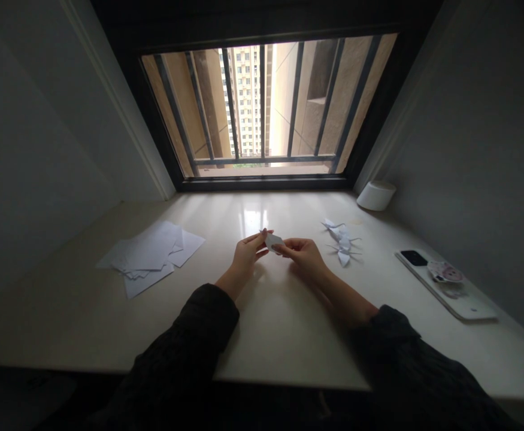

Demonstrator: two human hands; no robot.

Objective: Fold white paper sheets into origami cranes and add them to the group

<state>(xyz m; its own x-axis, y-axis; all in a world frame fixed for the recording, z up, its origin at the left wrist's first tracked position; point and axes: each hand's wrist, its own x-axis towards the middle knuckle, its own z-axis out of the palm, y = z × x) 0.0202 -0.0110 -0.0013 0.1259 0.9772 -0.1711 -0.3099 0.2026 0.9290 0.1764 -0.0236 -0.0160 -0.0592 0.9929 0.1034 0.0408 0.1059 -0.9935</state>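
Note:
My left hand and my right hand meet above the middle of the pale desk. Both pinch a small folded piece of white paper held just off the surface. The left fingers grip its left edge, the right fingers its right edge. Dark sleeves cover both forearms. To the right of my right hand lie folded white paper figures on the desk.
A loose stack of white paper sheets lies at the left. A white phone with a round sticker grip rests at the right. A white roll stands in the back right corner under the barred window.

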